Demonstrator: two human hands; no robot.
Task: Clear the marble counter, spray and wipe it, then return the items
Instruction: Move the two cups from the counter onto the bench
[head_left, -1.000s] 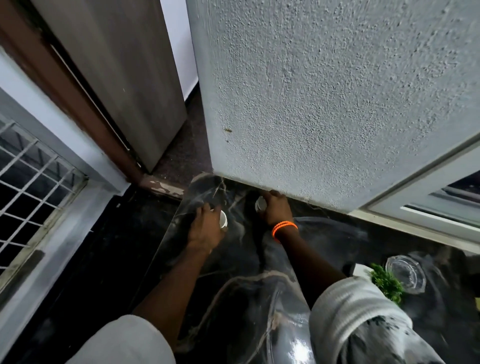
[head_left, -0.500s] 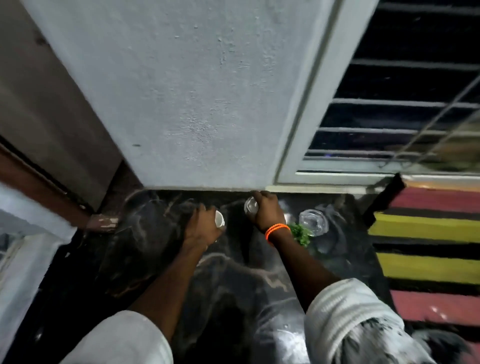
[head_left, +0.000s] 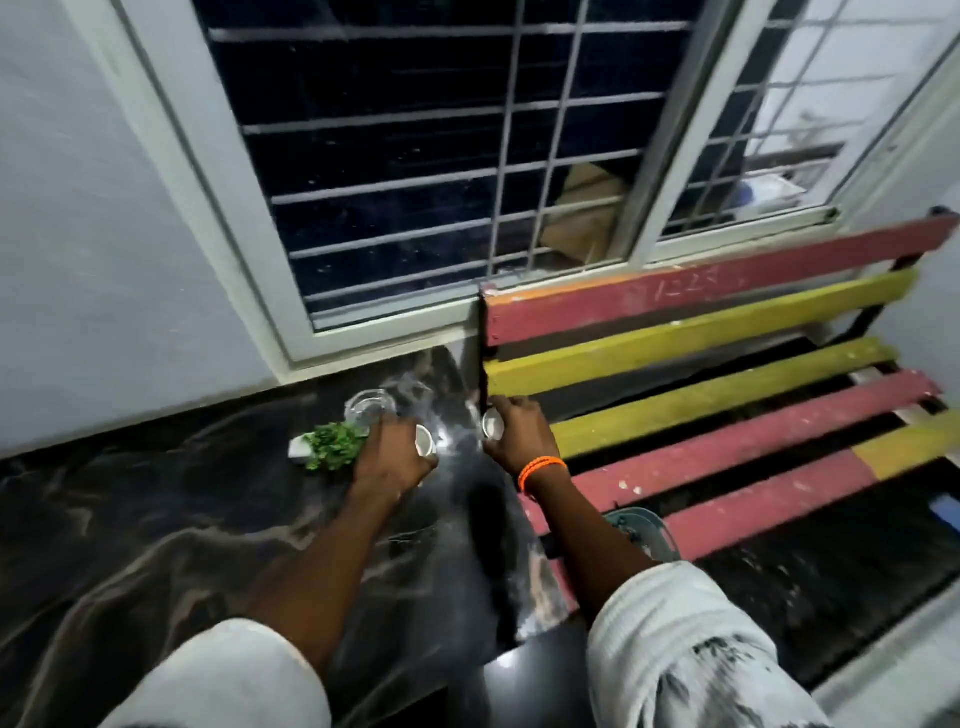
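Head view: left hand (head_left: 393, 457) and right hand (head_left: 515, 427) each grip a small white round cup (head_left: 423, 441) over glossy black veined marble tabletop (head_left: 156, 519).

Dark, glossy marble counter (head_left: 156, 519) with pale veining, running along the wall beneath the barred window. Near its far right end, a clear round glass dish (head_left: 368, 406) standing close to the wall. Just in front of it, a small leafy green plant in a white rectangular pot (head_left: 327, 448). Directly beside the counter's right edge, a slatted bench (head_left: 727, 358) painted in red and yellow strips.
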